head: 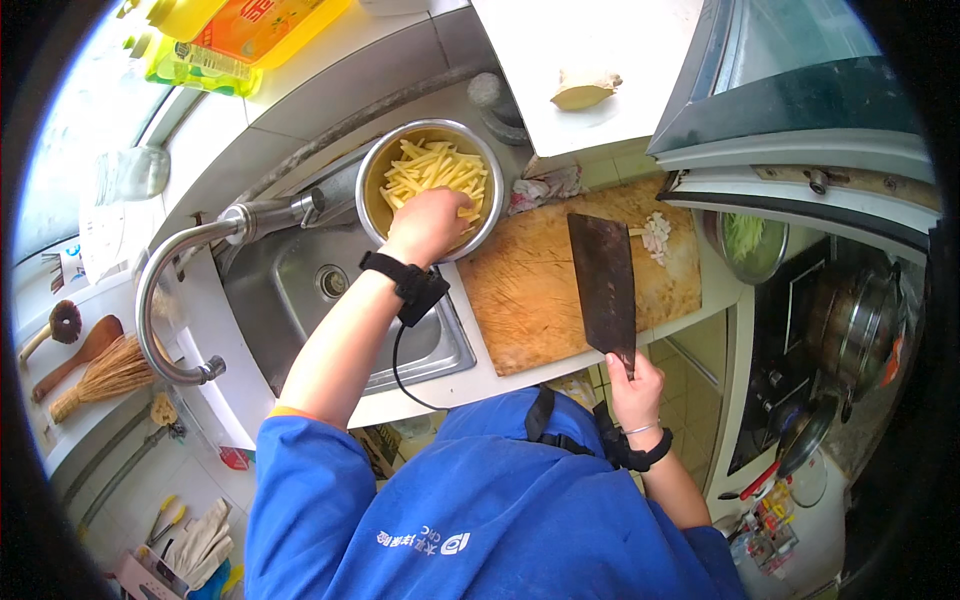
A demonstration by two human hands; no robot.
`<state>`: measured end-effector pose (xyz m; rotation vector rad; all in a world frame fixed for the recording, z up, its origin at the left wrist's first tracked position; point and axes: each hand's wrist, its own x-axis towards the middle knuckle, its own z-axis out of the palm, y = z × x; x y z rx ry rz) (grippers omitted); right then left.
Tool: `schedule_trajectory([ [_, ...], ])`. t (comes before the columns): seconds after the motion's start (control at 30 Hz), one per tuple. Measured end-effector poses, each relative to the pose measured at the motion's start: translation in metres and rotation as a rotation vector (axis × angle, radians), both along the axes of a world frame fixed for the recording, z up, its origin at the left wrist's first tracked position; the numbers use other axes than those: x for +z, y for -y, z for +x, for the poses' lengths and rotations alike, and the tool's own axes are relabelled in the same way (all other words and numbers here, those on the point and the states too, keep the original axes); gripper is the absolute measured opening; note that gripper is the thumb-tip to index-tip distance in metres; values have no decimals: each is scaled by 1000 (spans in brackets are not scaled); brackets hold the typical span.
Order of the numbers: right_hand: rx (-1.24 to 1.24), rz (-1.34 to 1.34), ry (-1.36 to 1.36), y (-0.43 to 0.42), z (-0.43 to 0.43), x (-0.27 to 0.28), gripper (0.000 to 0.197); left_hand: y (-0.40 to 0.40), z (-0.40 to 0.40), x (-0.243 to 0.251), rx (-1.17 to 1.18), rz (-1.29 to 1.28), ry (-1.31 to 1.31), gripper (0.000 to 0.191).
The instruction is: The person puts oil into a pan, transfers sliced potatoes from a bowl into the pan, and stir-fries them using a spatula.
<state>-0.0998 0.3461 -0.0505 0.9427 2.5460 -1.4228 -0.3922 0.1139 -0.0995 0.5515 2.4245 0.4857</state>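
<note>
A metal bowl [365, 191] of pale yellow cut strips [442, 169], likely potato, stands beside the sink. My left hand [430, 225] reaches into it, resting on the strips; its fingertips are partly hidden, so I cannot tell whether it grips any. In my right hand [636, 390] is the handle of a dark-bladed cleaver [604, 281], whose blade lies over the wooden cutting board [525, 300]. Small chopped whitish pieces [656, 238] sit on the board just right of the blade.
Left of the board are a steel sink [300, 300] and a curved faucet [146, 300]. A piece of ginger [585, 90] lies on a white surface behind the board. On the right are a bowl of green shreds [754, 247], a stove [772, 367] and a lidded pot [851, 322].
</note>
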Motion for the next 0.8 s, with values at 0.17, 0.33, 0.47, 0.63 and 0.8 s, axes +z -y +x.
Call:
schedule_trajectory([
  [0.17,-1,9,14,-1,1,4,13,-13,-1,-7,-35,-77,-28,28],
  [0.33,37,85,-38,0,1,5,13,-21,-13,-19,2,-163,127,27],
  [0.47,-24,4,60,0,2,5,13,-18,-29,-26,-30,-139,407,26],
  [0.63,-5,4,48,-2,5,3,12,0,-26,-18,-41,56,416,23],
  [0.8,-14,-2,19,-2,6,0,13,10,-24,-10,11,321,476,12],
])
